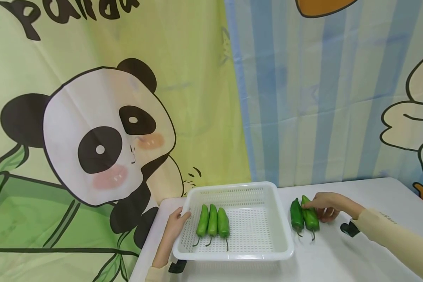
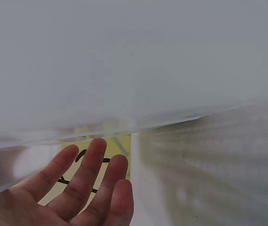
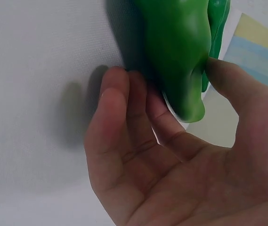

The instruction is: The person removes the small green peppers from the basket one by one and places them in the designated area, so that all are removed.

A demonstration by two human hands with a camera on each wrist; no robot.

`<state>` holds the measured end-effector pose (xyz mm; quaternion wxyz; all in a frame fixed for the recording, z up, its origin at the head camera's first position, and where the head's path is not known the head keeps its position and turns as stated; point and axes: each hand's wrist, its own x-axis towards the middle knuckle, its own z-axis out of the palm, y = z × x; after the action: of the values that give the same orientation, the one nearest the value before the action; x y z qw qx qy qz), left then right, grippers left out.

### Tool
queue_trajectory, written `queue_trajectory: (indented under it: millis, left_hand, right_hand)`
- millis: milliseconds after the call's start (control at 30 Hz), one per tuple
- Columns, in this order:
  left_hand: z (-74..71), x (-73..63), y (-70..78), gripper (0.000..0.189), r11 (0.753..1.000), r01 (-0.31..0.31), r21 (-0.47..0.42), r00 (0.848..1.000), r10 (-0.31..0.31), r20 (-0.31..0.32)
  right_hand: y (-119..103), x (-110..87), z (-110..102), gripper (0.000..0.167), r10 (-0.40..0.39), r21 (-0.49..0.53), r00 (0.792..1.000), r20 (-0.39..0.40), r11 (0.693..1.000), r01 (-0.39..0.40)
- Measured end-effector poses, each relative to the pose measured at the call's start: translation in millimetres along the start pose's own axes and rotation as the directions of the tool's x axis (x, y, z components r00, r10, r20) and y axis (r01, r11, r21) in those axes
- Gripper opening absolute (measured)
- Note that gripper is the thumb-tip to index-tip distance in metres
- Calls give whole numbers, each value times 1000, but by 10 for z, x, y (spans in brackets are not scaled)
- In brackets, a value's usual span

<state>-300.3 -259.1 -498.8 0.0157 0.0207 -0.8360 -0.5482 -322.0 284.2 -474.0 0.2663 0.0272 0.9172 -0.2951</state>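
A white plastic basket [image 1: 252, 235] stands on the table with three light green peppers [image 1: 212, 221] side by side in its left part. At its left rim is my left hand [image 1: 176, 225], thumb over the edge and fingers outside beneath it; the left wrist view shows these fingers [image 2: 93, 181] below the rim. Right of the basket, two darker green peppers lie together. My right hand [image 1: 326, 206] holds the right-hand pepper [image 1: 310, 219] between thumb and fingers, seen close up in the right wrist view as a glossy pepper [image 3: 178, 52]. The other pepper [image 1: 297, 215] lies against its left side.
The white table [image 1: 370, 192] extends to the right of the peppers. Behind it hangs a printed curtain [image 1: 204, 117] with a panda and blue stripes. A dark wrist strap piece [image 1: 349, 229] shows by the right sleeve [image 1: 384, 231].
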Motion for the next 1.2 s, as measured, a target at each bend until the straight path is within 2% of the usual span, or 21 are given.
queue_trajectory:
  millis: [233, 433, 667, 1000, 1100, 1200]
  left_hand:
    - [-1, 3, 6, 47, 1000, 2, 0, 1000, -2, -3]
    - [3, -19, 30, 49, 1000, -6, -11, 1000, 6, 0]
    - [4, -4, 28, 47, 1000, 5, -7, 1000, -5, -7]
    - [11, 6, 23, 46, 1000, -4, -22, 1000, 4, -4]
    - [-1, -64, 133, 46, 1000, -8, -21, 1000, 8, 7]
    - [-14, -81, 146, 47, 1000, -7, -18, 1000, 7, 9]
  right_hand:
    - [29, -3, -62, 52, 14, -28, 1000, -23, 1000, -14]
    - [37, -24, -206, 60, -18, -20, 999, -35, 1000, 18]
    - [1, -79, -339, 66, -49, -20, 999, -15, 999, 48]
    - [-188, -220, -547, 65, -73, -29, 997, -15, 997, 72]
    - [-229, -251, -577, 62, -83, -12, 996, -13, 997, 83]
    - [-247, -241, -591, 60, -84, 3, 996, -8, 996, 84]
